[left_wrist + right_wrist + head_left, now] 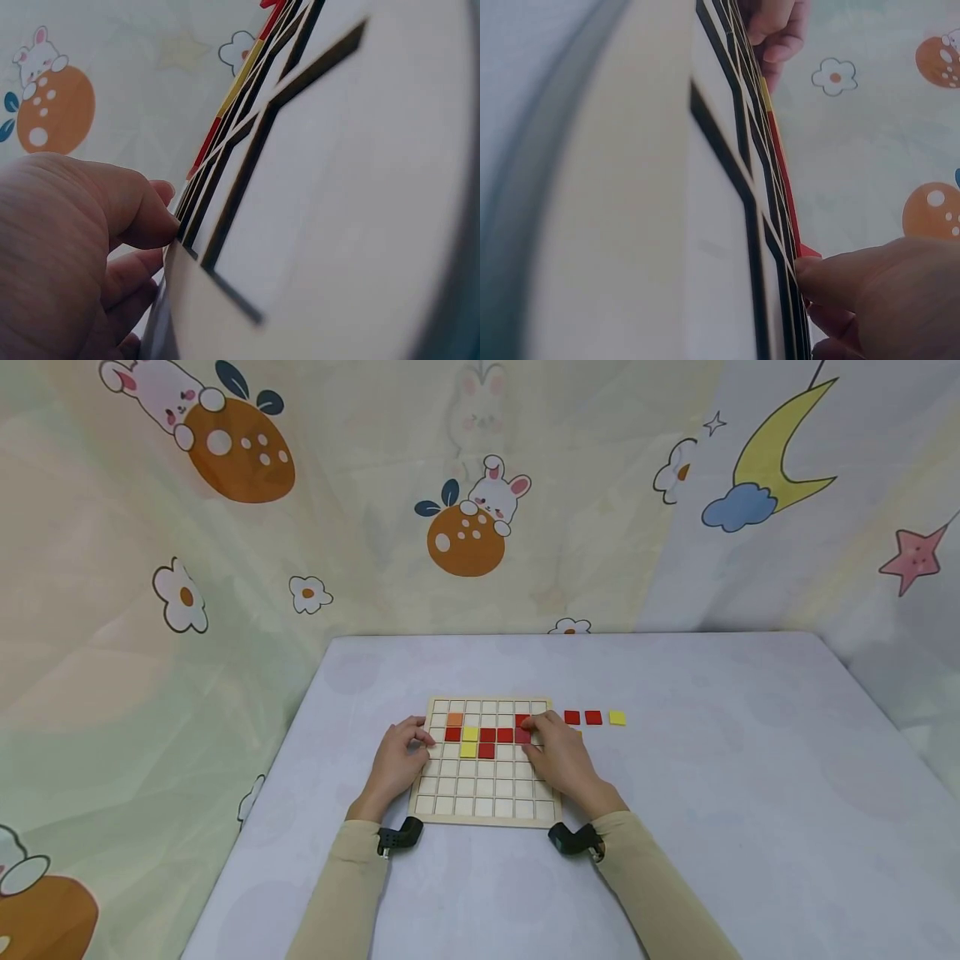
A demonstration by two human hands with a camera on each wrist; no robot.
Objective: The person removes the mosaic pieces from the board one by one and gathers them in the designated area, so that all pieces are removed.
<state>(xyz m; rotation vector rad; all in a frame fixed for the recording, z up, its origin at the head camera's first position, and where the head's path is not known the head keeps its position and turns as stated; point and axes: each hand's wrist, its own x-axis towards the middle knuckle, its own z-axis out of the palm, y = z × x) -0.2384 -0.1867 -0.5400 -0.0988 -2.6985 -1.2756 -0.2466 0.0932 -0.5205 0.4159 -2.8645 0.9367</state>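
The board (485, 821) lies flat on the table (757, 793), its grid facing up. At the board's left edge is the left hand (392, 764), its thumb and fingers bent to grip the rim; the left wrist view shows the thumb at the edge of the grid and other fingers lower down beside the rim.

The right hand (566, 764) reaches over the board's right side, thumb and forefinger pinching a red tile (522, 736) at the right end of the board's third row from the far edge. The fingers hide much of this spot, so whether that tile sits fully in its cell is hard to say.

In the board's second row are an orange tile (455, 720) towards the left and another red tile (521, 720), partly covered by the right forefinger. The third row runs from a red piece (453, 735) through a yellow tile (470, 734) and two more reds to the pinched one. Below, in the fourth row, a yellow piece (468, 750) adjoins a red one.

Right of the board, beyond the right hand, two loose reds (593, 717) and a loose yellow (617, 717) lie in a line. Behind the board hangs a backdrop (360, 527) printed with rabbits, flowers and a moon.
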